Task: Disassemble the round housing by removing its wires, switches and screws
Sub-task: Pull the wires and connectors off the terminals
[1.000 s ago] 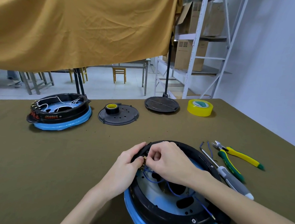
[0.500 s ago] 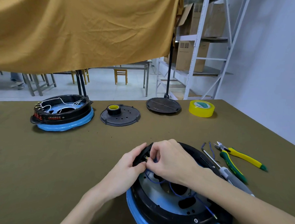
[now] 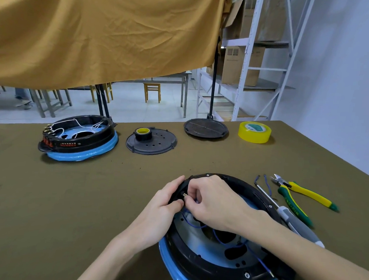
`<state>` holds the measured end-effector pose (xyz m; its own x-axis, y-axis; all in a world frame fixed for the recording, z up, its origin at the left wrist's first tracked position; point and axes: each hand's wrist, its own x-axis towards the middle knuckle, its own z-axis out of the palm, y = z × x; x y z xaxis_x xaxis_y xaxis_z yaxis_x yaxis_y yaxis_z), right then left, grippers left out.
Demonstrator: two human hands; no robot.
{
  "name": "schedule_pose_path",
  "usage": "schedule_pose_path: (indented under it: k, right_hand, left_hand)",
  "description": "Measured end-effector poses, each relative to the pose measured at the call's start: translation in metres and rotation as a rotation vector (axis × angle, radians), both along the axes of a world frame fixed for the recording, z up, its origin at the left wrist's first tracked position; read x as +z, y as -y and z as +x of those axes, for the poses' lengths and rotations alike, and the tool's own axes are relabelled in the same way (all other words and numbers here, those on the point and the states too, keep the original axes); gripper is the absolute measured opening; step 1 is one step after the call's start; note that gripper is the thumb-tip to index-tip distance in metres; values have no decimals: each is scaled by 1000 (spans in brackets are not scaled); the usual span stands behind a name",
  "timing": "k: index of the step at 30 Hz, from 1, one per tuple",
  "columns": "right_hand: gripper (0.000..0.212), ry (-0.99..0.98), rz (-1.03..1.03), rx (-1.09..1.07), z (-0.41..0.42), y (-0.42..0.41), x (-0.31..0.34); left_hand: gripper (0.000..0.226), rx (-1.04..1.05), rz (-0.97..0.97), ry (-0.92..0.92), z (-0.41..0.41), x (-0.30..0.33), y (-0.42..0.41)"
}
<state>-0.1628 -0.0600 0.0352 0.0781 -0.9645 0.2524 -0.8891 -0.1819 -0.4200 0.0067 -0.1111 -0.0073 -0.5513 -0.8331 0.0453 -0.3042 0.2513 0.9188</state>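
At lower centre, my left hand (image 3: 166, 204) gripped the housing (image 3: 221, 236) rim as before while my right hand (image 3: 210, 202) pinched the brass terminal (image 3: 184, 195), now closer, so that wire (image 3: 227, 242) wasn't yet freed.

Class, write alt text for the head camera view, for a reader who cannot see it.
Two hands work at the near rim of a round black and blue housing on an olive table: the left hand grips the rim while the right hand pinches a small brass terminal on a blue wire. Pliers and a screwdriver lie to the right.
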Motion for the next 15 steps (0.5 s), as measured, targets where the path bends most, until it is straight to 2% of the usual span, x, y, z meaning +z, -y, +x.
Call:
schedule_pose_path:
  k: [8, 15]
  right_hand:
    - [24, -123, -47, -8, 3, -2, -1]
    - [24, -68, -46, -42, 1, -6, 3]
  left_hand:
    - [60, -1, 16, 7, 0, -3, 2]
    - [61, -11, 19, 12, 1, -1, 1]
